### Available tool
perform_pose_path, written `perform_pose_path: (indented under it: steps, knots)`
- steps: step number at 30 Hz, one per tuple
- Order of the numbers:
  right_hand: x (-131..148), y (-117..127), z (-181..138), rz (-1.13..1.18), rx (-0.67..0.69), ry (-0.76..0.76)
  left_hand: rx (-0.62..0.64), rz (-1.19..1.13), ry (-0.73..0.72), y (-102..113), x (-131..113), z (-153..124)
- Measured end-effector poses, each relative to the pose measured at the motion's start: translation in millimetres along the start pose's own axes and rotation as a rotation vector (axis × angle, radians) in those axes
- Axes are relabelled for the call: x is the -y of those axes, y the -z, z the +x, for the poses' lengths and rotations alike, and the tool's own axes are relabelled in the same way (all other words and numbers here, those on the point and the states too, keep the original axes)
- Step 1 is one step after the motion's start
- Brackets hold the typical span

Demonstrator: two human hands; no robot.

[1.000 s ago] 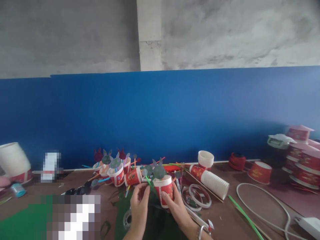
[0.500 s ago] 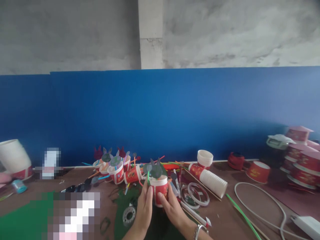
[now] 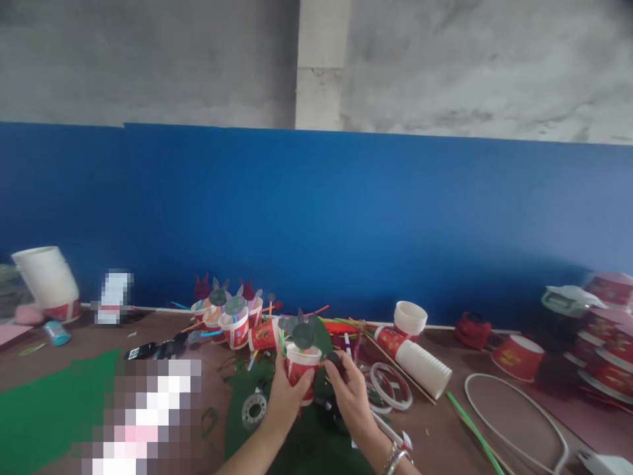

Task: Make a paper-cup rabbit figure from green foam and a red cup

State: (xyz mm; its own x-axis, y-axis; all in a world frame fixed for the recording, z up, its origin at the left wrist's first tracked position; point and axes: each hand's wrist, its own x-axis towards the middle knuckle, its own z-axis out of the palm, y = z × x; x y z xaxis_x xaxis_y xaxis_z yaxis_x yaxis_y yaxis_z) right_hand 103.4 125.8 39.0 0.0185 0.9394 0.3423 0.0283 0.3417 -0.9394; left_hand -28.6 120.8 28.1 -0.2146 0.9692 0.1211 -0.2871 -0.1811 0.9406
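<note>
My left hand [image 3: 285, 400] is wrapped round a red and white paper cup [image 3: 299, 367] with a dark round paper cut-out with ears on a green straw [image 3: 302, 333] standing in it. My right hand [image 3: 350, 390] is beside the cup, its fingers pinched on a small dark round piece [image 3: 333, 358]. Both hands hover over dark green felt [image 3: 306, 442] on the brown table. Behind them stand several finished cups with similar cut-outs [image 3: 232, 323].
A lying stack of white cups [image 3: 418, 363] and an upright cup [image 3: 409, 318] are at the right. Clear tape rings [image 3: 390, 384], a white cable [image 3: 514, 402], a green stick [image 3: 472, 429], red paper bowls [image 3: 517, 356] and a tape roll [image 3: 254, 410] lie about. A blue wall stands behind.
My right hand has let go of the cup and now pinches a small dark piece beside it. My left hand has closed round the cup. The view has shifted a little.
</note>
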Motion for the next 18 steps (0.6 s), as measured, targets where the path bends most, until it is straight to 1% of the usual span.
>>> perform_pose_path:
  steps: [2,4,8,11,13,16,18]
  knots:
    - [-0.4,1.3,1.5,0.020,0.007,-0.003,0.003,-0.016,-0.004,-0.8,-1.6,-0.2]
    - [0.4,1.9,2.1,0.069,0.023,-0.038,0.013,-0.011,-0.005,-1.0,-4.4,0.3]
    - [5.9,2.6,4.6,0.147,0.037,-0.109,0.055,0.094,-0.035,1.2,-5.7,3.4]
    - [11.6,5.4,9.1,0.175,0.056,-0.134,0.110,0.160,-0.056,4.0,1.1,5.9]
    - [15.5,8.3,12.6,0.202,0.091,-0.182,0.137,0.164,-0.076,5.0,7.7,6.8]
    - [19.3,12.6,17.1,0.178,0.130,-0.227,0.139,0.152,-0.083,5.1,16.5,6.9]
    - [19.0,14.2,18.9,0.106,0.106,-0.199,0.120,0.163,-0.061,5.1,19.8,6.9]
